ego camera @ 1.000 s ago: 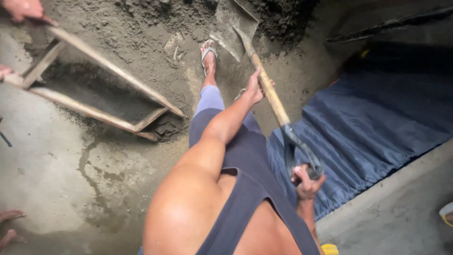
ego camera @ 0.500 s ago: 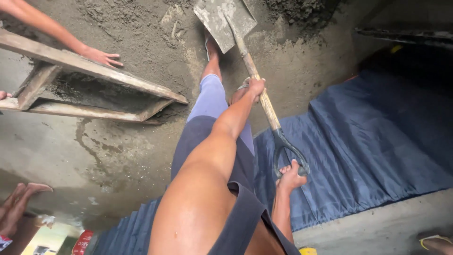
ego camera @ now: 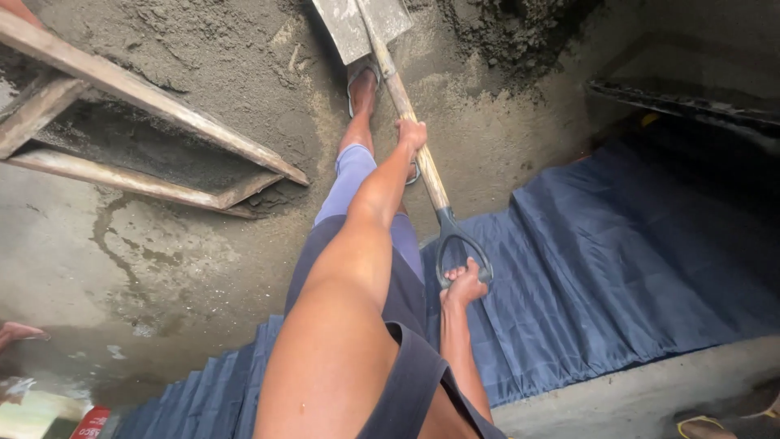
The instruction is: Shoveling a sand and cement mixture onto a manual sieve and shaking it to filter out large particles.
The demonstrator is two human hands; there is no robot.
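Now the shovel [ego camera: 406, 106] has swung nearer, blade lifted clear; left hand [ego camera: 412, 134] wraps its shaft, right hand [ego camera: 465, 284] clasps the handle.

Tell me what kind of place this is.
Likely a small building site where mortar or concrete is mixed by hand: a shovel held in both hands over grey sandy mix, a wooden frame and a blue tarp on wet concrete ground.

My left hand [ego camera: 413, 135] sits mid-shaft on the shovel [ego camera: 406, 106]; my right hand [ego camera: 465, 284] sits behind it at the D-handle. Blade ahead, over my sandalled foot [ego camera: 362, 88]. Wooden frame [ego camera: 154, 130] to the left; tarp [ego camera: 617, 268] to the right and behind.
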